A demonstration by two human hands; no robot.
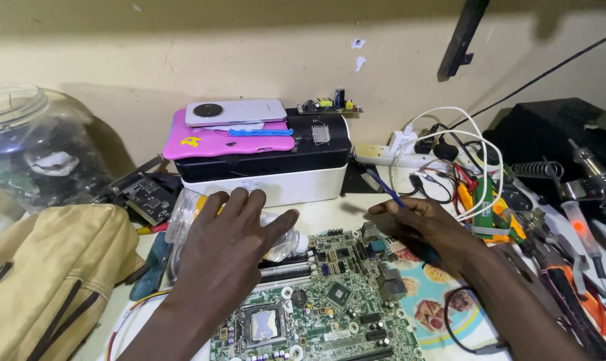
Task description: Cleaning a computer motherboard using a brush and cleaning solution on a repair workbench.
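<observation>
A green computer motherboard [329,304] lies flat on the bench in front of me. My left hand [232,241] rests fingers spread on a clear plastic bottle [182,214] that lies on its side at the board's far left corner. My right hand [426,224] sits at the board's far right edge and pinches a thin blue pen-like tool [384,187] that points up and to the left. Part of the bottle is hidden under my left hand.
A black-and-white box [269,164] at the back carries a pink tablet [226,142] and a white phone [236,111]. A tan bag [42,274] and a clear jar [29,144] stand left. A power strip with tangled cables [443,157] and a soldering iron with hand tools [570,220] crowd the right.
</observation>
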